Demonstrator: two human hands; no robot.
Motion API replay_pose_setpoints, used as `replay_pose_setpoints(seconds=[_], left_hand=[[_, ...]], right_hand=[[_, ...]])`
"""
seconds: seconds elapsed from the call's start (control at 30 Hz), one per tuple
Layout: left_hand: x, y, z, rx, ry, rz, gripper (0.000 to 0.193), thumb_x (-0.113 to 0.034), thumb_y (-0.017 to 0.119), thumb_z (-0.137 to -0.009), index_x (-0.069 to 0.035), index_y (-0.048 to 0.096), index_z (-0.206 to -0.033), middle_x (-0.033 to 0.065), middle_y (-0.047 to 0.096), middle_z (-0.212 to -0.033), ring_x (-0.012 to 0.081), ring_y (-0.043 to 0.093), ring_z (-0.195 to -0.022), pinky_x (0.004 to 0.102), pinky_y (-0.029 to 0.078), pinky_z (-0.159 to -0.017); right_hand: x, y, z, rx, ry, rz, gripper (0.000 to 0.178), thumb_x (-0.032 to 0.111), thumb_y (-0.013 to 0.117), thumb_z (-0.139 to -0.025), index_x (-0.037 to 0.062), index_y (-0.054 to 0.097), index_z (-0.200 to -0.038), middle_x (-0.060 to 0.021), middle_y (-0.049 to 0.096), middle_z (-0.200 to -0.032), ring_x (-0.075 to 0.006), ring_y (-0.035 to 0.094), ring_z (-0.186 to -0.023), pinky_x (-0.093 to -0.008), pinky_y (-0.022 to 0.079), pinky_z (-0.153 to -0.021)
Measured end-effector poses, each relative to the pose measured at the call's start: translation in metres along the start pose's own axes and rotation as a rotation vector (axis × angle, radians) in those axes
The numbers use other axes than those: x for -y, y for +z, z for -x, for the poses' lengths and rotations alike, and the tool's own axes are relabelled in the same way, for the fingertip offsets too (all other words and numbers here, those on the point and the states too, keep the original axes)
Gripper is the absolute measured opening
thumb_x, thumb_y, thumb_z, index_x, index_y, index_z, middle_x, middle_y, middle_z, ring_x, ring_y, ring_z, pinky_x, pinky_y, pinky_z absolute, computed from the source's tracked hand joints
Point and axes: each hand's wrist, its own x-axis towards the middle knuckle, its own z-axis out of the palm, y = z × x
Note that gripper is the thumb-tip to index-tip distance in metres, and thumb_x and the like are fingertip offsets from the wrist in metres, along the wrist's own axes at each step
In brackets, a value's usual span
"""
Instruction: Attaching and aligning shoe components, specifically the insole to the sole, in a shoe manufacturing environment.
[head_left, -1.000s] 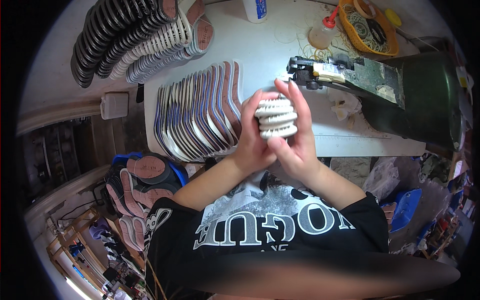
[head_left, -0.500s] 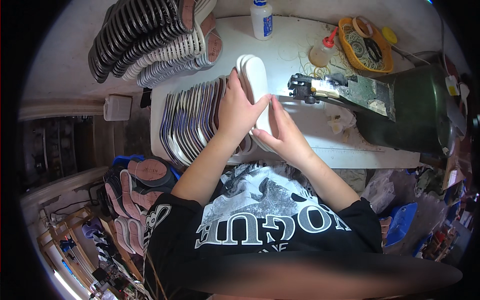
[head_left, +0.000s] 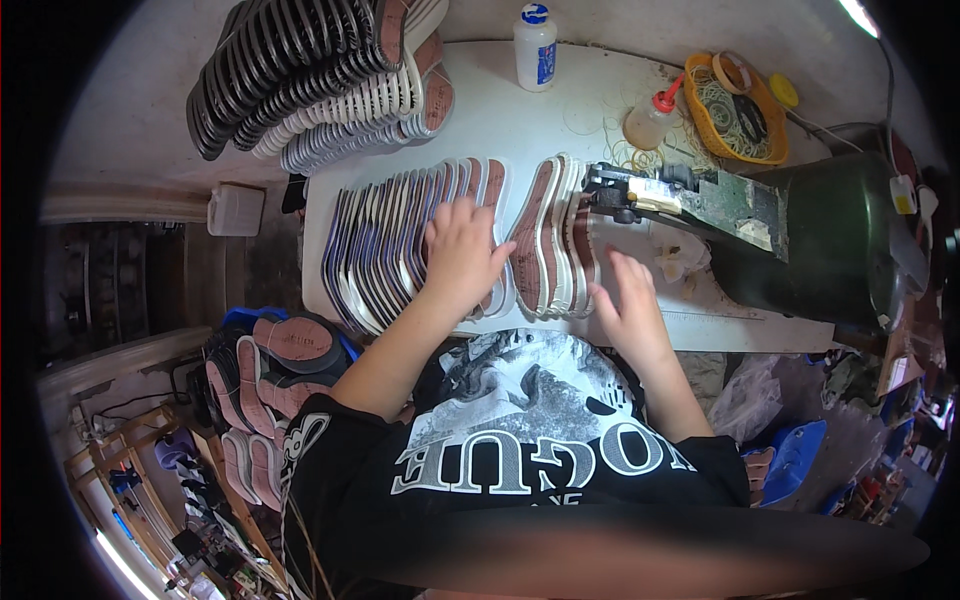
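Left hand (head_left: 460, 250) on soles (head_left: 400, 245), basket (head_left: 742, 150) of bands (head_left: 712, 105)

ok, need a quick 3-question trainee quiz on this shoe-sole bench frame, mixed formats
1. True or false: the left hand lies flat on the fanned row of soles on the white table.
2. Multiple choice: what is the right hand nearest to? A) the white glue bottle B) the small group of soles beside the machine C) the yellow basket
3. Fill in: the yellow basket at the table's far right holds loose rubber ____.

Key
1. True
2. B, the small group of soles next to the green machine
3. bands
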Motion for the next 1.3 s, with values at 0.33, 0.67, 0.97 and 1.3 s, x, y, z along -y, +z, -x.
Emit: replay_pose_setpoints(seconds=[0.33,0.67,0.97,1.3], left_hand=[[0.019,0.014,0.010,-0.081,-0.061,-0.102,0.022,-0.016,0.062,-0.075,-0.009,0.059,-0.094,0.0076,0.052,-0.104,0.0282,0.047,-0.101,0.0423,0.036,-0.081],[0.040,0.010,0.016,-0.077,-0.134,0.106,0.014,-0.018,0.054,-0.089,-0.009,0.058,-0.098,0.0096,0.052,-0.107,0.0282,0.047,-0.105,0.0435,0.035,-0.089],[-0.044,-0.061,-0.026,-0.074,-0.210,2.139,0.040,-0.034,0.047,-0.099,-0.002,0.046,-0.122,0.0083,0.056,-0.117,0.0173,0.057,-0.104,0.0347,0.046,-0.092],[-0.084,-0.046,-0.061,0.361,-0.116,2.038,0.033,-0.007,0.060,-0.087,0.000,0.049,-0.117,0.0077,0.063,-0.104,0.0112,0.063,-0.088,0.0260,0.052,-0.080]], right_hand=[[0.040,0.091,-0.062,0.360,0.022,-0.508,0.062,0.012,0.057,-0.086,-0.0157,0.028,-0.133,-0.0297,0.056,-0.110,-0.0270,0.067,-0.082,-0.0343,0.055,-0.075],[0.084,0.023,-0.060,0.387,-0.199,-0.104,0.026,0.023,0.060,-0.083,-0.0027,0.060,-0.082,-0.0188,0.061,-0.067,-0.0347,0.062,-0.066,-0.0402,0.050,-0.061],[0.094,-0.130,-0.066,0.574,-0.285,-0.190,0.027,0.022,0.063,-0.088,-0.0042,0.063,-0.096,-0.0120,0.059,-0.071,-0.0205,0.059,-0.064,-0.0337,0.047,-0.061],[0.024,-0.052,-0.064,0.603,0.017,-1.536,0.051,0.042,0.063,-0.089,0.0030,0.052,-0.119,-0.0012,0.060,-0.091,-0.0041,0.056,-0.075,-0.0179,0.045,-0.059]])
